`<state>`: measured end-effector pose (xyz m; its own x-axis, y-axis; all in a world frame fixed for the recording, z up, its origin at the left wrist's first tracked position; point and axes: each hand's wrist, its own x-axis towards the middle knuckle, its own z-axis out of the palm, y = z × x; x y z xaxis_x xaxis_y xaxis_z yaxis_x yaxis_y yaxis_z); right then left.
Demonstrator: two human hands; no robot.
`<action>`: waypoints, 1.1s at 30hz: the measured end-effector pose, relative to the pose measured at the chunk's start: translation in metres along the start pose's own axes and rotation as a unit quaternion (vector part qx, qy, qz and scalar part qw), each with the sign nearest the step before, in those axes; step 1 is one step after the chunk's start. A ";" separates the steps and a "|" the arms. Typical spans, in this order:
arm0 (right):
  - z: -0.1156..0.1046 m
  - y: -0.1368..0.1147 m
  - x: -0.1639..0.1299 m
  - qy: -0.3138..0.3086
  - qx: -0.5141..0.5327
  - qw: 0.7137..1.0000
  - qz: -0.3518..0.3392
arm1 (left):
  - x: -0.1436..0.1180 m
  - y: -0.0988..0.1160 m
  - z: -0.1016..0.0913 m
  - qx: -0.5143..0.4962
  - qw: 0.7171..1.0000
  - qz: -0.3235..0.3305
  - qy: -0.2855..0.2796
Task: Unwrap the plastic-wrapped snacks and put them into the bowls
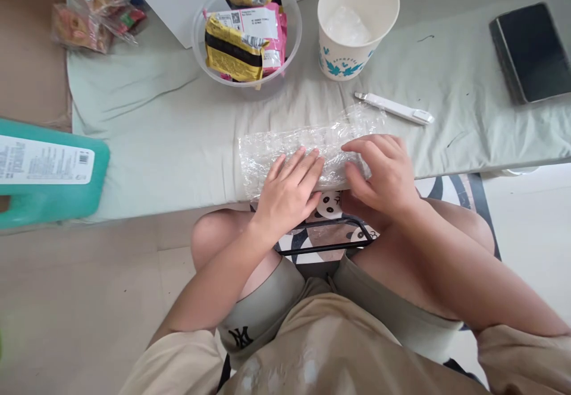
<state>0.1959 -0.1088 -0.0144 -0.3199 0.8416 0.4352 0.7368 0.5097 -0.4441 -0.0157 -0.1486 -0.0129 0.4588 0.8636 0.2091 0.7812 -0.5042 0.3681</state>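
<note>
Clear crinkled wrap [285, 148], pale green cloth [178, 145]

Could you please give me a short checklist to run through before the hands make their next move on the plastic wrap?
1. Left hand flat on the plastic wrap: ok.
2. Right hand with fingers curled on the wrap's right part: ok.
3. Wrap lies smooth: not ok, it is crinkled.
4. White tool lies apart from the wrap: ok.
5. Paper cup upright behind the wrap: ok.
6. Anything inside the wrap: cannot tell.
</note>
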 end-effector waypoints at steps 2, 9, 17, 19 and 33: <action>-0.002 0.002 0.002 0.019 0.020 0.999 0.019 | 0.000 -0.004 0.003 0.000 1.000 0.019 -0.016; -0.024 0.025 0.011 0.053 0.037 0.992 0.108 | -0.021 -0.019 -0.012 -0.222 0.961 0.145 0.073; -0.016 0.029 0.014 -0.073 0.230 0.970 -0.026 | 0.001 -0.020 -0.049 -0.578 0.790 -0.172 0.111; -0.010 0.025 0.014 -0.114 0.293 0.948 -0.042 | 0.017 -0.021 -0.047 -0.588 0.772 -0.223 0.096; -0.014 0.006 0.031 0.005 0.320 0.919 0.229 | 0.057 -0.042 0.010 -0.461 0.877 -0.088 0.105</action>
<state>0.1991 -0.0823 0.0070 -0.0553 0.9940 0.0939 0.2902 0.1060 -0.9511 -0.0181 -0.0782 -0.0257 0.2023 0.9583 0.2019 0.1140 -0.2278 0.9670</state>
